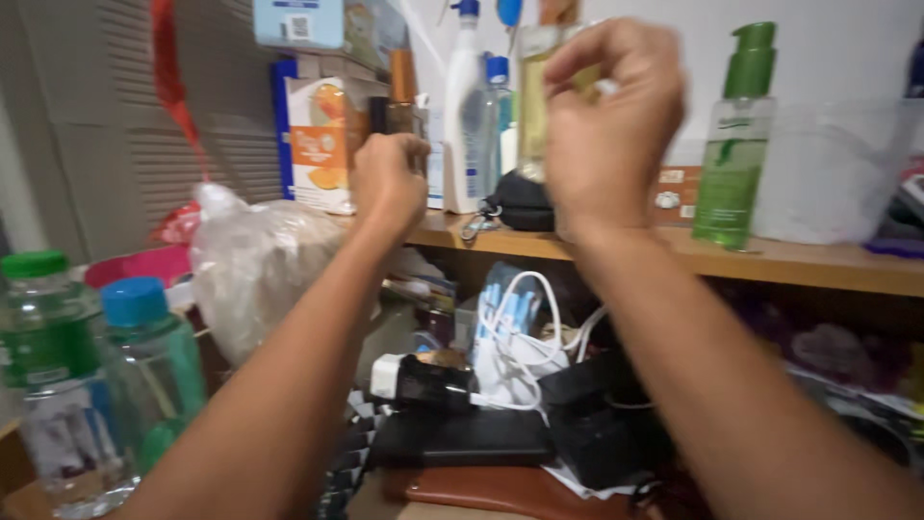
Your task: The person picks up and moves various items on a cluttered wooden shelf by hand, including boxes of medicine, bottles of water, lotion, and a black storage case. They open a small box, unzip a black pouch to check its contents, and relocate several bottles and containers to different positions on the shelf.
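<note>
Both my arms reach up to a wooden shelf (818, 262). My right hand (611, 120) is blurred, its fingers curled round a tall clear bottle of yellowish liquid (532, 106) that stands upright on the shelf. My left hand (388, 181) is closed in a fist at the base of a small dark bottle (393, 116) with an amber top, near the shelf's left end. A black pouch (520, 202) lies on the shelf between my hands.
The shelf also holds a white spray bottle (462, 116), an orange carton (322, 144), a green pump bottle (736, 144) and a clear tub (833, 173). Below lie white cables (520, 337), black devices (462, 433), a plastic bag (255, 265) and two water bottles (144, 356).
</note>
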